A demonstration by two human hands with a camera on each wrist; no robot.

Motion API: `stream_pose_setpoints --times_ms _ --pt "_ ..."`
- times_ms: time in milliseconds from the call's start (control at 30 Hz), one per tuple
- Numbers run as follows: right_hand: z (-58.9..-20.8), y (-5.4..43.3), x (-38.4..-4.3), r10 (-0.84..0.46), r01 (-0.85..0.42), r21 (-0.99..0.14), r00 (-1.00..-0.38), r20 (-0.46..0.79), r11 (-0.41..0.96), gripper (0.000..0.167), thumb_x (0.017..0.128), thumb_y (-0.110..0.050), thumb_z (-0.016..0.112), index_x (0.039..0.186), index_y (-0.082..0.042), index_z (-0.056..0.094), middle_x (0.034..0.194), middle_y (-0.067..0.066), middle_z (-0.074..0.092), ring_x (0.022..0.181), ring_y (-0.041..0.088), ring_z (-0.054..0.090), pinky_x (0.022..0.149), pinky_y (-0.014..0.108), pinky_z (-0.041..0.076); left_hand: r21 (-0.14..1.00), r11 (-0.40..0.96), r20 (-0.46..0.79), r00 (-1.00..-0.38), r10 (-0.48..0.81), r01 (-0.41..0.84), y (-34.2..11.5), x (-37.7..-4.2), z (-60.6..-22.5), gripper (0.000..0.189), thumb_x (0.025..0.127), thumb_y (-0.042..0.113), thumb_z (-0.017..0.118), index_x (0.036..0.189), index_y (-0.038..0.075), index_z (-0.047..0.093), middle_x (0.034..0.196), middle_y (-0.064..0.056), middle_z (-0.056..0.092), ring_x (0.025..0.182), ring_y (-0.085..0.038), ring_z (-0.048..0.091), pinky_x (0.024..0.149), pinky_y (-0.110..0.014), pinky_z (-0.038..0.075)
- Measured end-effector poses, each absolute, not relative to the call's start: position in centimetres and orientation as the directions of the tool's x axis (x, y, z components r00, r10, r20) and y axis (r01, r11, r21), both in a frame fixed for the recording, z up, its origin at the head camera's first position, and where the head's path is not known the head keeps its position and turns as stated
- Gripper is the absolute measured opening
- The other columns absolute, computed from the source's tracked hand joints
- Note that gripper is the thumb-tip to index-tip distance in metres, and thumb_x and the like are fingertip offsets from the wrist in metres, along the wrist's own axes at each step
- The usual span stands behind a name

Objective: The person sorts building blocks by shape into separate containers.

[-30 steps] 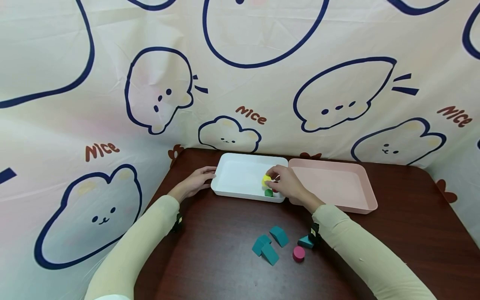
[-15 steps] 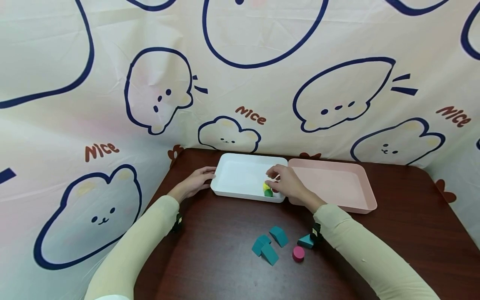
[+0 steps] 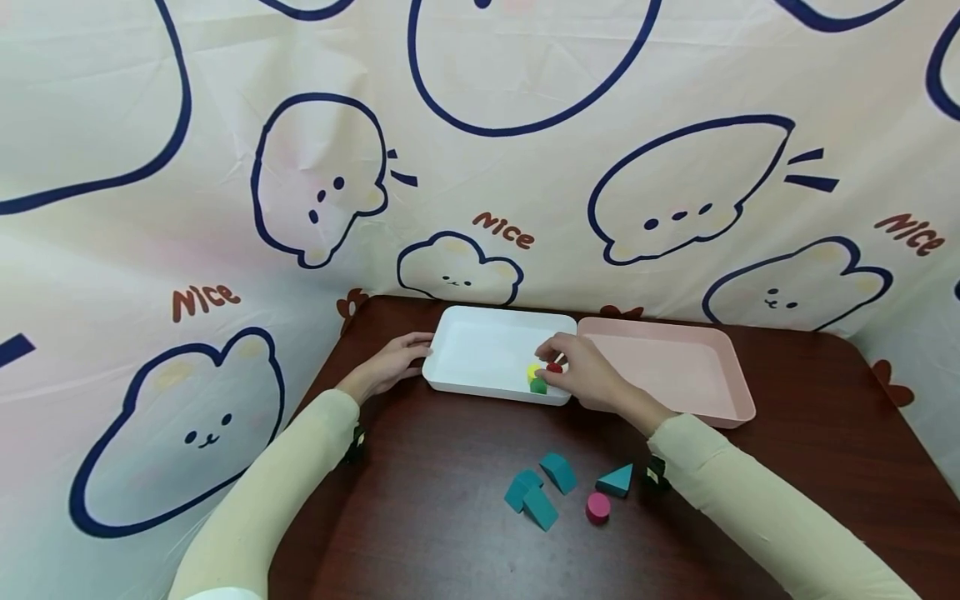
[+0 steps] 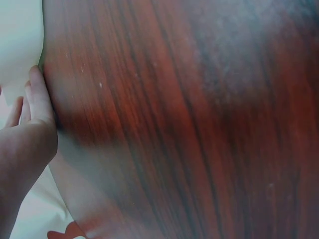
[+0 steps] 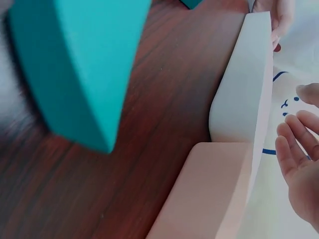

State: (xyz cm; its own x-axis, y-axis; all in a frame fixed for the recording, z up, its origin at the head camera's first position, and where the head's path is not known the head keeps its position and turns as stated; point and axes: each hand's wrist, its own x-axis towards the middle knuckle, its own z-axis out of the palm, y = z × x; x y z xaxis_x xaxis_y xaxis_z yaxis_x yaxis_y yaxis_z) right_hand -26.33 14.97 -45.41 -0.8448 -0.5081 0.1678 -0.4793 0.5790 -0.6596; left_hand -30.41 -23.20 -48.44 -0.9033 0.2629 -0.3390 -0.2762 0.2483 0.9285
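Note:
My left hand [image 3: 390,363] rests with straight fingers against the left end of a white tray [image 3: 480,346]. Over the tray's right end hovers my right hand [image 3: 581,368], thumb and fingers loosely curved and apart. The right wrist view shows a gap between that thumb and the fingers [image 5: 294,130], with nothing seen in it. Below it in the tray lie a yellow piece [image 3: 533,372], a green piece [image 3: 537,387] and a red piece [image 3: 554,367], close together. The hand partly hides them, so their exact shapes cannot be told.
A pink tray [image 3: 667,367] adjoins the white one on the right. Nearer on the dark wooden table [image 3: 420,517] lie several teal blocks [image 3: 557,472], a teal triangular block [image 3: 617,480] and a magenta cylinder [image 3: 597,508]. A printed curtain [image 3: 555,183] stands behind.
The yellow piece went from my right fingers down beside the green one. My right hand and forearm then shifted slightly right, uncovering the red piece and the teal triangle. My left hand stayed put.

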Motion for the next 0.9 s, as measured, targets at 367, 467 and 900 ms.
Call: stream_pose_setpoints --times_ms 367,467,900 --pt "-44.8 16.7 -23.5 -0.605 -0.628 -0.576 -0.75 0.268 0.523 0.027 0.09 -0.014 0.087 0.112 -0.002 0.076 0.105 0.01 0.073 0.095 0.028 0.069 0.087 0.046 0.062 0.93 0.246 -0.336 -0.903 0.268 -0.273 -23.2 -30.5 -48.5 0.056 0.112 0.018 0.052 0.164 0.007 0.034 0.164 -0.019 0.04 0.143 -0.033 0.048 0.118 -0.051 0.042" --pt "-44.6 17.1 -22.5 -0.627 -0.637 -0.579 -0.735 0.258 0.509 0.026 0.091 -0.015 0.086 0.113 -0.004 0.076 0.107 0.007 0.073 0.097 0.028 0.07 0.087 0.047 0.062 0.932 0.248 -0.33 -0.905 0.269 -0.266 -23.3 -30.6 -48.6 0.057 0.112 0.019 0.052 0.164 0.007 0.034 0.163 -0.019 0.04 0.142 -0.033 0.048 0.118 -0.051 0.042" --pt "-44.2 18.5 -19.1 -0.697 -0.665 -0.572 -0.685 0.212 0.48 0.028 0.093 -0.017 0.084 0.118 -0.016 0.074 0.109 -0.002 0.07 0.093 0.016 0.064 0.083 0.034 0.062 0.933 0.242 -0.328 -0.906 0.268 -0.266 -23.4 -30.5 -48.5 0.056 0.112 0.019 0.052 0.164 0.007 0.034 0.163 -0.018 0.04 0.143 -0.033 0.047 0.118 -0.051 0.042"
